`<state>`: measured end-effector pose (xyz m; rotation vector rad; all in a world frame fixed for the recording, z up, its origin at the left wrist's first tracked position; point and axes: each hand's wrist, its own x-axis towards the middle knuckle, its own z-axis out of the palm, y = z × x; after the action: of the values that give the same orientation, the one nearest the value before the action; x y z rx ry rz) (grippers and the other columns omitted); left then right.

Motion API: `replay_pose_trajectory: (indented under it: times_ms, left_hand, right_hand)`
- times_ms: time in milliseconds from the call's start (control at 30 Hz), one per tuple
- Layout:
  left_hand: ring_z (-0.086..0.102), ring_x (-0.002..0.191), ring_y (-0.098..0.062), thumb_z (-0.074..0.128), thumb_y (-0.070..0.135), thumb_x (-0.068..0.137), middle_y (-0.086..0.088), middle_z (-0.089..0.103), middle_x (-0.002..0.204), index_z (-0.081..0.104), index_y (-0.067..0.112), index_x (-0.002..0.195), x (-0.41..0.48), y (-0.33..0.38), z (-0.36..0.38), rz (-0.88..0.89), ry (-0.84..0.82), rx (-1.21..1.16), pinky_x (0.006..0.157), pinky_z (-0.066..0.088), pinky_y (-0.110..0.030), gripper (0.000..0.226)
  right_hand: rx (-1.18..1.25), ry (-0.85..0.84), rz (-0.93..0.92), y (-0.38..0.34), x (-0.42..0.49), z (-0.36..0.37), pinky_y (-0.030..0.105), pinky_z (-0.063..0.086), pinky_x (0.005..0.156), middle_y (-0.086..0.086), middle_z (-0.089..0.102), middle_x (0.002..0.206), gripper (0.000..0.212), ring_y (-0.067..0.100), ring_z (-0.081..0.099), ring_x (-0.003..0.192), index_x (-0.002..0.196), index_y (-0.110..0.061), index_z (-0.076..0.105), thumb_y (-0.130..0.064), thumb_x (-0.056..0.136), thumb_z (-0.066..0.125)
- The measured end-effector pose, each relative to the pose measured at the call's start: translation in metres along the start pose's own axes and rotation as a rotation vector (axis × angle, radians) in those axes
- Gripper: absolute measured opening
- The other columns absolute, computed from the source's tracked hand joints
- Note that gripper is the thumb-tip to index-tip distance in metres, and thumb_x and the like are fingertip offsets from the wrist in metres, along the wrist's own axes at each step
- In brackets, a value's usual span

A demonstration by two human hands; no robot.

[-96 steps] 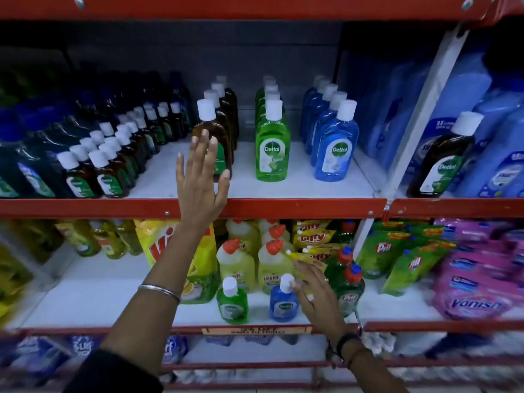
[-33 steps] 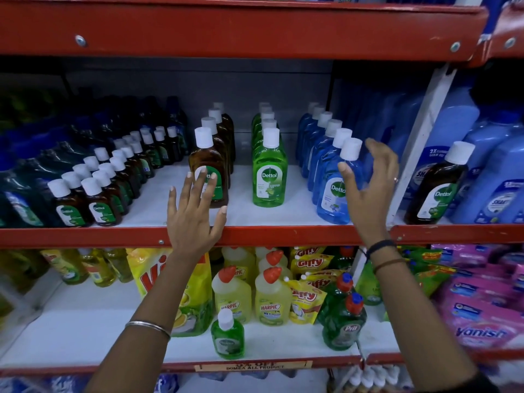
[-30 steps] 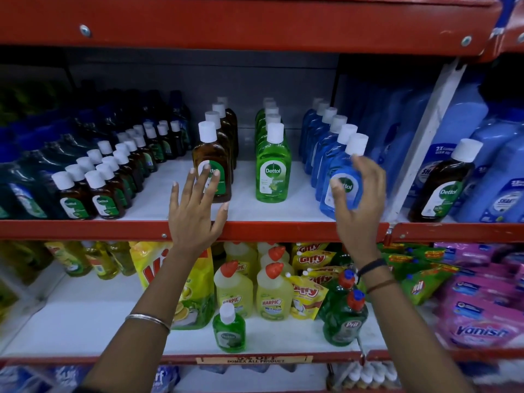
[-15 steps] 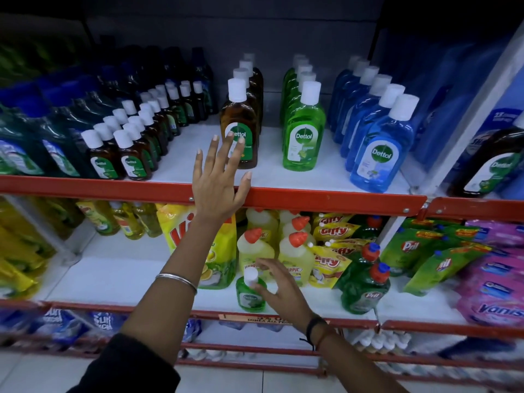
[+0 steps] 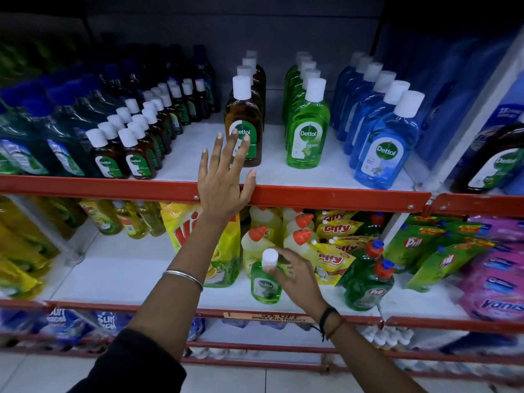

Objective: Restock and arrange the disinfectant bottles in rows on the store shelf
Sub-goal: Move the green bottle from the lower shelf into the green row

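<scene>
On the upper shelf stand three rows of Dettol bottles with white caps: a brown row, a green row and a blue row. My left hand rests flat on the red shelf edge in front of the brown row, fingers spread. On the lower shelf stands a small green Dettol bottle. My right hand closes its fingers around the neck of that bottle, just below the cap.
Small brown Dettol bottles fill the upper shelf's left side, next to dark green bottles. A large brown Dettol bottle stands beyond the white divider. Harpic bottles, a Vim pouch, Pril bottles crowd the lower shelf.
My right hand set a blue bottle at the front of the blue row, then dropped to the lower shelf and took hold of the small green bottle. My left hand stayed on the shelf edge.
</scene>
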<state>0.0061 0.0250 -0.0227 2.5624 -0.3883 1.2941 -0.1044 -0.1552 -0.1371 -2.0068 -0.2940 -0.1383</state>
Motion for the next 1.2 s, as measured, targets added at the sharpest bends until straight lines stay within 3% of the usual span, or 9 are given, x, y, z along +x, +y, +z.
replay_pose_trajectory:
  times_ms: [100, 233, 400, 567, 967, 1200]
  left_hand:
    - [0.025, 0.147, -0.026, 0.036, 0.044, 0.097, -0.004, 0.034, 0.157, 0.025, 0.025, 0.151, 0.0, 0.0, 0.0, 0.0, -0.005, -0.007, 0.115, 0.026, -0.052, 0.058]
    - [0.026, 0.147, -0.026, 0.035, 0.043, 0.097, -0.004, 0.034, 0.157, 0.026, 0.024, 0.151, 0.0, -0.001, 0.0, 0.005, -0.009, -0.006, 0.114, 0.027, -0.053, 0.058]
    - [0.027, 0.147, -0.024, 0.033, 0.044, 0.099, -0.004, 0.034, 0.156, 0.026, 0.024, 0.152, -0.002, -0.001, 0.001, 0.017, 0.017, 0.01, 0.114, 0.027, -0.052, 0.057]
    - [0.027, 0.146, -0.023, 0.034, 0.044, 0.098, -0.004, 0.034, 0.156, 0.024, 0.025, 0.152, -0.001, -0.003, 0.004, 0.026, 0.047, 0.019, 0.114, 0.027, -0.053, 0.058]
    - [0.029, 0.145, -0.023, 0.033, 0.043, 0.098, -0.005, 0.038, 0.154, 0.024, 0.025, 0.152, -0.001, -0.003, 0.007, 0.038, 0.097, 0.031, 0.113, 0.028, -0.052, 0.058]
    - [0.03, 0.145, -0.023, 0.036, 0.042, 0.096, -0.005, 0.039, 0.153, 0.024, 0.026, 0.152, -0.001, -0.003, 0.007, 0.035, 0.102, 0.039, 0.113, 0.028, -0.051, 0.059]
  right_hand:
    - [0.059, 0.099, -0.077, -0.032, 0.007, -0.028, 0.007, 0.043, 0.078, -0.019, 0.064, 0.101, 0.041, -0.011, 0.058, 0.093, 0.11, -0.031, 0.061, -0.05, 0.074, 0.063]
    - [0.142, 0.234, -0.19, -0.075, 0.023, -0.066, 0.016, 0.049, 0.08, -0.001, 0.069, 0.105, 0.038, 0.005, 0.064, 0.093, 0.109, -0.028, 0.062, -0.045, 0.075, 0.066]
    - [0.232, 0.379, -0.32, -0.128, 0.052, -0.115, 0.037, 0.057, 0.079, 0.005, 0.07, 0.102, 0.039, 0.023, 0.068, 0.091, 0.112, -0.019, 0.064, -0.037, 0.078, 0.067]
    - [0.268, 0.473, -0.409, -0.163, 0.09, -0.15, 0.024, 0.055, 0.077, -0.007, 0.069, 0.095, 0.026, 0.002, 0.063, 0.082, 0.11, -0.018, 0.063, -0.019, 0.085, 0.067]
    - [0.207, 0.492, -0.387, -0.157, 0.15, -0.15, 0.011, 0.045, 0.069, 0.0, 0.068, 0.092, 0.023, -0.009, 0.056, 0.07, 0.11, -0.013, 0.066, -0.015, 0.087, 0.066]
    - [0.16, 0.501, -0.328, -0.14, 0.156, -0.143, 0.02, 0.05, 0.075, -0.002, 0.069, 0.096, 0.03, -0.003, 0.058, 0.077, 0.111, -0.016, 0.068, -0.024, 0.082, 0.071]
